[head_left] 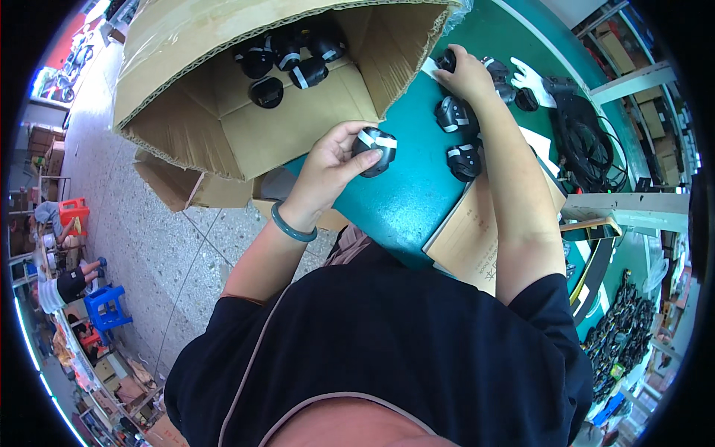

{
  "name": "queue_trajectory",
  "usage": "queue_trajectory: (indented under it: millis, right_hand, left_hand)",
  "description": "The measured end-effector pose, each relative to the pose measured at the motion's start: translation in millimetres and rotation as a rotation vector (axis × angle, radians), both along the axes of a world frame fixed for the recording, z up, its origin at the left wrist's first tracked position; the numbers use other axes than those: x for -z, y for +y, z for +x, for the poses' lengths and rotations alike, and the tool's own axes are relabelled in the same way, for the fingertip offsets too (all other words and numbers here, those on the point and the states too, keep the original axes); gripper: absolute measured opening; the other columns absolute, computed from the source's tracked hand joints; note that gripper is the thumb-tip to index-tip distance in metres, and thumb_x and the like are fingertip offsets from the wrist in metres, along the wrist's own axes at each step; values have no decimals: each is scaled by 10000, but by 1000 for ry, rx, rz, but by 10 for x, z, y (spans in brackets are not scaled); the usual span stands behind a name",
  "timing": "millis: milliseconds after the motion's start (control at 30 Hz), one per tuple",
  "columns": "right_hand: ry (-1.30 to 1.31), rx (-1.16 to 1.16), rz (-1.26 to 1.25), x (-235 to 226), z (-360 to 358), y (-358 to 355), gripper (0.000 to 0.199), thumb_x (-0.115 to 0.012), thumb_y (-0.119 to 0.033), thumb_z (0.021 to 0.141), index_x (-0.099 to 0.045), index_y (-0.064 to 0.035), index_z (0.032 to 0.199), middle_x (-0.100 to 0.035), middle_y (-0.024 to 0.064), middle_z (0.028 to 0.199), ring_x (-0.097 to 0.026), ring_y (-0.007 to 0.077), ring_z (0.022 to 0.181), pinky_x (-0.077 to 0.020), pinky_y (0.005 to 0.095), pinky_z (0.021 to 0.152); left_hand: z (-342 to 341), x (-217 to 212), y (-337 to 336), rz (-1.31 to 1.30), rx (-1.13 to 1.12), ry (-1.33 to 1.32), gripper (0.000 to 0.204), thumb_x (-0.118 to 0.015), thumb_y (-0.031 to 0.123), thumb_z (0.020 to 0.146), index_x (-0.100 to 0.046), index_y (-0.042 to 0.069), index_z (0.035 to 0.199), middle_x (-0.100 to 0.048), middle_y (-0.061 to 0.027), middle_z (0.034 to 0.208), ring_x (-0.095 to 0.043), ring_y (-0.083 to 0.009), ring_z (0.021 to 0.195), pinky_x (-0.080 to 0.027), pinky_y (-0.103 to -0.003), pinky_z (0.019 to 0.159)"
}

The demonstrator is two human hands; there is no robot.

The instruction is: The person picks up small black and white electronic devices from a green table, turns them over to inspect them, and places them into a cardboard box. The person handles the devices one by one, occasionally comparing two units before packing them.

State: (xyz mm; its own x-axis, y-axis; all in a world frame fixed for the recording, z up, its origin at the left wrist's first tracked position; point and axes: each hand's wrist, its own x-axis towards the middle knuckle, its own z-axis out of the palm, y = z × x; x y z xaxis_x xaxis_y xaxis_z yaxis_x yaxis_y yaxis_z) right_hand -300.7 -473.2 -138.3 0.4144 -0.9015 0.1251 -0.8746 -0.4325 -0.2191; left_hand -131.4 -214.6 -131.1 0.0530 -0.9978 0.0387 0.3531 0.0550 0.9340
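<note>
Between the thumb and fingers of my left hand [328,165] is a rounded black plastic device [378,140] with a white strip across it, held just outside the mouth of a cardboard box [290,145]. Several similar black devices [267,92] lie inside that box. My right hand [469,76] reaches across the green table and has its fingers closed on another black device [446,61]. Nearer to me, two more, an upper device [450,115] and a lower device [463,162], rest on the tabletop beneath my right forearm.
A white glove [530,80] and a bundle of black cables [585,141] lie at the table's right side. Flat brown cardboard [469,235] sits under my right arm. A dark heap of parts [622,335] is farther right. Blue stool [108,307] and people are at far left.
</note>
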Motion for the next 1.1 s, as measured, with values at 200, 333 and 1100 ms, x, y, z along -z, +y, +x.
queue_trajectory:
  millis: [200,333,1100]
  right_hand:
    - [-321,-66,-84,-407,-263,367,633,-857,-264,620,-562,-57,1141,-658,152,1044,-648,297,952,-516,373,833]
    - [-548,-229,30,-664,-460,959,625,-906,-198,557,-554,-34,1046,-664,93,956,-638,193,811,-518,299,743]
    - [73,-161,-250,-193,-322,1095,548,-768,-223,723,-568,-55,1205,-632,135,1127,-554,306,1066,-441,407,931]
  left_hand:
    - [483,-45,-202,-174,-336,-165,435,-681,26,846,-450,-1,1214,-593,-122,1131,-596,-175,1031,-517,-279,828]
    - [990,-9,-607,-272,-650,-467,534,-726,116,826,-441,-28,1254,-582,-199,1156,-599,-239,1043,-494,-337,906]
    - [-32,50,114,125,82,139,325,-484,146,963,-500,3,1255,-590,-124,1074,-621,-194,967,-526,-347,824]
